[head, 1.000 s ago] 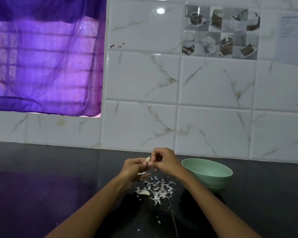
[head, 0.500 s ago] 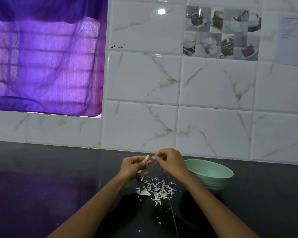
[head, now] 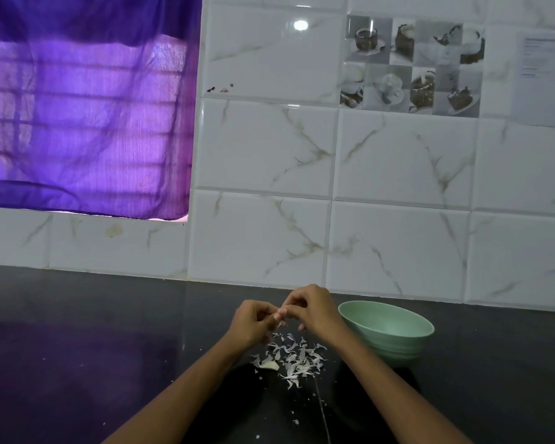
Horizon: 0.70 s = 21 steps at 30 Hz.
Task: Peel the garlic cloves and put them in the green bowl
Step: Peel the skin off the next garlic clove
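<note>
Garlic clove (head: 281, 312), barely visible, pinched between left hand (head: 253, 323) and right hand (head: 311, 312), fingertips together above the scattered peels (head: 293, 357). Green bowl (head: 388, 330) just beside, at 3 o'clock. Dark counter (head: 93, 347) lies open toward 9 o'clock; tiled wall (head: 398, 187) behind.

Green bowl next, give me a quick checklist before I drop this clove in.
1. Green bowl upright, mouth open: ok.
2. Bowl just right of right hand: ok.
3. Clove fully peeled: cannot tell, fingers of both hands hide it.
4. Left hand holding at the clove: ok.
5. Peel scraps lie outside bowl on counter: ok.
6. Another clove waiting among scraps: ok.
</note>
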Tool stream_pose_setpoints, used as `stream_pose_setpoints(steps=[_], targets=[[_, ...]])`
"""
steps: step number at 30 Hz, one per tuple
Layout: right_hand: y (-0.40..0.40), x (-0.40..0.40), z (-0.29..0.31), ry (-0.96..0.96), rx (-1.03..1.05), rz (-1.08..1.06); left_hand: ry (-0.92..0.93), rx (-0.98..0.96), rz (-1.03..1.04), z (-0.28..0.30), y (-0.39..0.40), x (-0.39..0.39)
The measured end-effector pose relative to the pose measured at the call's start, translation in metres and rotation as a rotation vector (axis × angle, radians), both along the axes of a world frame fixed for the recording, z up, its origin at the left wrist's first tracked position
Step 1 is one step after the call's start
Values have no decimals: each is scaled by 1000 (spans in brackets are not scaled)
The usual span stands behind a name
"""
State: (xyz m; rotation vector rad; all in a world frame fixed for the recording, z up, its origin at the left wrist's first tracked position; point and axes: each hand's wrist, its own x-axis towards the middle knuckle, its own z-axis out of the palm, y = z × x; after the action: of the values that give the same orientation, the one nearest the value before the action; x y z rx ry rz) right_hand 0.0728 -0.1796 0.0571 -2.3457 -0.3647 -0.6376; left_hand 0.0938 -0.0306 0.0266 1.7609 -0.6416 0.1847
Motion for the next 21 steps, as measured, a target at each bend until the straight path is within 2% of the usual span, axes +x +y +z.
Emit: stream_pose_setpoints(steps=[3, 7, 12, 16, 19, 21], targets=[[0, -1, 1, -1, 32, 32, 77, -16, -12, 3, 0, -2], [3, -3, 6, -50, 131, 24, 73, 32, 22, 2, 1, -3], [-2, -4, 11, -96, 337, 17, 121, 105, 77, 1, 1, 2], [1, -6, 10, 1, 485, 123, -88, 309, 198, -1, 2, 4], [3, -6, 10, 30, 503, 171, -123, 240, 323, 0, 5, 5], [3, -6, 11, 41, 526, 186, -148, 260, 390, -2, 7, 8]])
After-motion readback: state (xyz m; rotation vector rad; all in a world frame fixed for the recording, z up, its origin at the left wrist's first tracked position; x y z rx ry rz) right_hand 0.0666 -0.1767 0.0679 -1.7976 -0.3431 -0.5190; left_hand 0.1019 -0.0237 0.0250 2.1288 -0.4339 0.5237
